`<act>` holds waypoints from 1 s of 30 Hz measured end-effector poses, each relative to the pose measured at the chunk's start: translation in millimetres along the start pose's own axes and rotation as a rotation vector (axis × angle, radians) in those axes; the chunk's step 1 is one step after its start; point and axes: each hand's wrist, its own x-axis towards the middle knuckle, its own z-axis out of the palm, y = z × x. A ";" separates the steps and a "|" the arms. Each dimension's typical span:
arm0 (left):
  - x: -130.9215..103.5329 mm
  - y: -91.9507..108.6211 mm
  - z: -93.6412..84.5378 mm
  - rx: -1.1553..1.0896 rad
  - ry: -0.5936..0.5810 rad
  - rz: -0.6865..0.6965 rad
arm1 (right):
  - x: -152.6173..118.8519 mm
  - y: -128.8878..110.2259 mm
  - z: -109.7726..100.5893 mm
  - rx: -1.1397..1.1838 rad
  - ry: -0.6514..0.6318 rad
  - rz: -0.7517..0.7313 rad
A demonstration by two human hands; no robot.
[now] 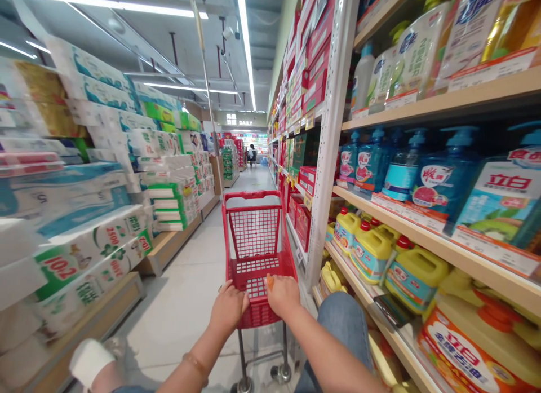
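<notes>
A red plastic shopping cart (262, 314) with a grid basket stands right in front of me. My left hand (234, 304) is closed over the left part of its near edge. My right hand (284, 295) is closed at the right part of the same edge. A small orange thing (270, 281) shows at the right thumb; I cannot make out what it is. The fingers curl down and are partly hidden behind the knuckles. Only red gridwork shows inside the basket.
On the right, shelves hold blue pump bottles (435, 179) and yellow detergent jugs (416, 277) close to my knee (344, 325). Stacked tissue packs (93, 252) line the left. A tiled aisle floor (190, 274) runs ahead to a distant person (252, 151).
</notes>
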 end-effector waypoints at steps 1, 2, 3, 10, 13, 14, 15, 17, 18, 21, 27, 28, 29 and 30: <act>1.5 1.9 -1.5 -0.002 -0.020 0.018 | -2.2 -0.3 1.7 -0.004 0.008 -0.011; 2.6 1.7 -4.4 -0.014 -0.044 0.052 | -4.7 0.1 2.9 0.000 0.010 -0.045; 3.0 -0.4 -8.2 -0.034 -0.065 0.090 | -7.2 1.5 3.3 0.010 0.009 -0.095; -1.4 -5.2 -17.8 -0.157 -0.014 0.007 | -1.8 17.1 -5.8 0.038 0.024 -0.065; 1.5 11.6 -11.7 -0.132 0.024 -0.025 | -2.3 9.0 -1.6 0.045 0.070 -0.004; 2.9 15.0 -11.4 -0.128 0.027 -0.006 | -4.6 5.6 1.2 0.053 0.085 -0.027; 4.2 16.1 -12.2 -0.129 0.022 0.024 | -7.4 3.0 4.0 0.063 0.096 -0.067; 6.7 10.7 -16.4 -0.140 0.004 0.083 | -11.9 2.7 7.8 0.087 0.093 -0.167; 8.0 5.1 -19.0 -0.145 0.004 0.101 | -12.3 5.3 8.3 0.096 0.083 -0.198; 13.3 -11.5 -23.6 -0.145 0.032 0.096 | -5.4 18.0 3.6 0.099 0.056 -0.177; 25.1 6.3 -10.8 -0.146 0.022 0.038 | -1.9 6.2 -0.2 0.085 0.088 -0.009; 26.4 10.8 -8.8 -0.148 0.024 0.039 | -6.8 0.7 1.4 0.109 0.089 -0.045; 27.6 13.3 -7.7 -0.148 0.019 0.047 | -12.2 -3.3 2.7 0.137 0.097 -0.098; 28.9 13.4 -7.4 -0.145 0.010 0.059 | -17.3 -4.8 3.4 0.164 0.102 -0.154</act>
